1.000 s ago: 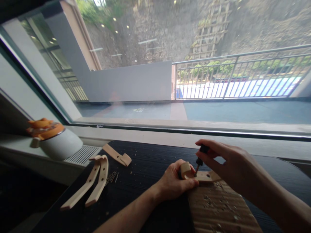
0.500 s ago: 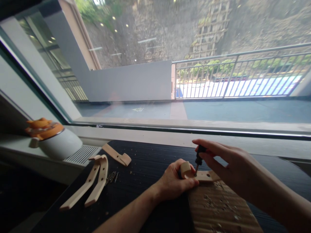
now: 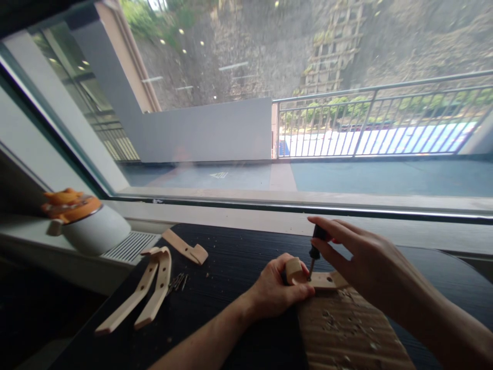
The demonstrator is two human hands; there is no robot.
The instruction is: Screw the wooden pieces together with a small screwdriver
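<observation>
Two hands are being used at lower centre of the frame. A small screwdriver point(image 3: 315, 246) is being pinched near its black handle top by the right hand point(image 3: 358, 262), fingers closed on it, shaft nearly upright, tip being pressed down into the wooden piece point(image 3: 314, 276). That piece is being held flat by the left hand point(image 3: 275, 290), fingers wrapped round its rounded left end, so the grip is sitting just left of the tip. The piece is being supported partly on a cardboard sheet point(image 3: 346, 329), which is littered with wood shavings, lower right, on the black table point(image 3: 231, 262).

Left of the hands, well apart: two long curved wooden pieces point(image 3: 144, 290) are lying side by side, a shorter hooked wooden piece point(image 3: 187, 246) above them, loose screws point(image 3: 177, 280) beside them. A white pot with an orange lid point(image 3: 87, 223) is being kept at far left on the sill. The path between hands and workpiece is not being blocked by any of these.
</observation>
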